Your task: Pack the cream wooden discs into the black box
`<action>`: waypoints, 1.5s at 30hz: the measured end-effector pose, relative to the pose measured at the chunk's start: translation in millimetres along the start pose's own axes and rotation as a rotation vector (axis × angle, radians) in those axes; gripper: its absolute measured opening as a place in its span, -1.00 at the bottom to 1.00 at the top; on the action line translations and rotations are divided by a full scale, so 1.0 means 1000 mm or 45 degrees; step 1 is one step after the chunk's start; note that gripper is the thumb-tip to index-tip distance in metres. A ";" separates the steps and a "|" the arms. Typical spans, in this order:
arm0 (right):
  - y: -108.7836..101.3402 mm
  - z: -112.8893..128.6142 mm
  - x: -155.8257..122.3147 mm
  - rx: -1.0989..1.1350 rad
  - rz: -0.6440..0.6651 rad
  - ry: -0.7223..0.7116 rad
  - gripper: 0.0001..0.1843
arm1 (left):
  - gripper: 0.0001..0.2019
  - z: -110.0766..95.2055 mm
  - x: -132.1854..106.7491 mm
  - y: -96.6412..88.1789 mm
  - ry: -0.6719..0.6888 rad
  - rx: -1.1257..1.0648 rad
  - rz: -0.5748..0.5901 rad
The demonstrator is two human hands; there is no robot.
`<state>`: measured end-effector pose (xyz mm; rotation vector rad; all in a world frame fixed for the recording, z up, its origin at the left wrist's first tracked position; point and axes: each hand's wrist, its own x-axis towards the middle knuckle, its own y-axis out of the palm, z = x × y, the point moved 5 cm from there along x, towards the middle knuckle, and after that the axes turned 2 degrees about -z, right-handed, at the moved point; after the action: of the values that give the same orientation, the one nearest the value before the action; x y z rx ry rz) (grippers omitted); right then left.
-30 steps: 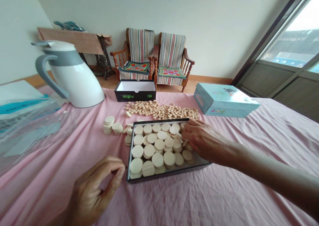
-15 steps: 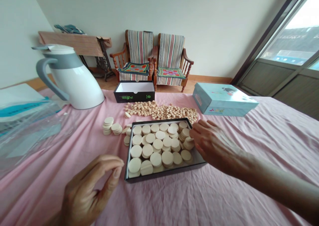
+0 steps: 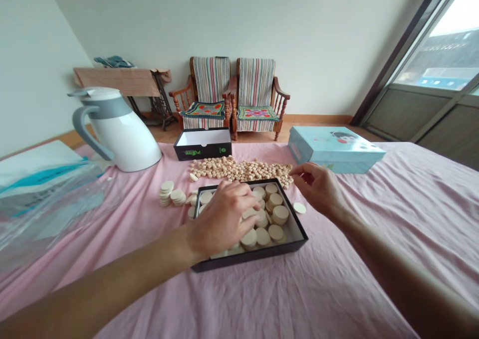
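Note:
A shallow black box (image 3: 258,252) lies on the pink cloth, filled with stacks of pale round wooden discs (image 3: 276,233). My left hand (image 3: 226,217) reaches over the box from the left and covers part of the discs; its fingers are bent but apart, with nothing visible between them. At the right end of a heap of small wooden beads (image 3: 258,170), my right hand (image 3: 316,187) has thumb and forefinger close together. Whatever lies between those fingertips is too small to make out. One loose disc (image 3: 299,208) rests on the cloth between the box and my right hand.
Stacked discs (image 3: 166,193) stand left of the box. Behind the beads sits a black box with white inside (image 3: 204,151). A light-blue box (image 3: 337,152) is at the back right, a white-and-grey jug (image 3: 125,134) at the left, near clear plastic packaging (image 3: 48,214).
My left hand has moved right, over the box. The right hand has left the box's right side for the beads. A disc now shows on the cloth at the right.

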<state>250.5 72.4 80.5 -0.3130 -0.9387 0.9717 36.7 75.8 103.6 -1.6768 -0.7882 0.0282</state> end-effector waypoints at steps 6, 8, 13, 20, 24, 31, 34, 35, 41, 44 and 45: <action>0.035 -0.058 -0.016 0.075 -0.104 0.108 -0.84 | -0.91 -0.020 0.030 0.038 0.085 0.297 0.197; 0.037 -0.065 -0.018 0.065 -0.101 0.126 -0.84 | -0.93 -0.021 0.033 0.045 0.101 0.362 0.236; 0.042 -0.070 -0.018 0.090 -0.051 0.130 -0.85 | -0.94 -0.019 0.034 0.054 0.073 0.417 0.296; 0.050 -0.073 -0.021 0.110 0.006 0.102 -0.84 | -0.93 -0.017 0.037 0.061 0.071 0.424 0.301; 0.051 -0.075 -0.022 0.113 0.009 0.091 -0.84 | -0.92 -0.018 0.036 0.058 0.092 0.390 0.272; 0.056 -0.078 -0.022 0.121 0.022 0.092 -0.82 | -0.88 -0.017 0.036 0.026 0.096 0.323 0.122; 0.056 -0.077 -0.022 0.118 0.030 0.092 -0.82 | -0.87 -0.012 0.040 0.014 0.095 0.295 0.005; 0.056 -0.077 -0.022 0.116 0.032 0.092 -0.82 | -0.87 -0.010 0.042 0.013 0.113 0.299 -0.021; 0.052 -0.076 -0.021 0.094 0.029 0.092 -0.84 | -0.82 -0.014 0.058 0.029 0.351 0.511 -0.028; 0.051 -0.076 -0.021 0.080 0.021 0.091 -0.85 | -0.81 -0.012 0.065 0.036 0.385 0.580 -0.042; 0.051 -0.076 -0.021 0.077 0.023 0.090 -0.85 | -0.81 -0.010 0.066 0.038 0.382 0.584 -0.041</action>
<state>277.4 95.9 -6.0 -0.3035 -0.8418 0.9978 110.0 98.8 98.8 -1.1973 -0.5313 -0.0599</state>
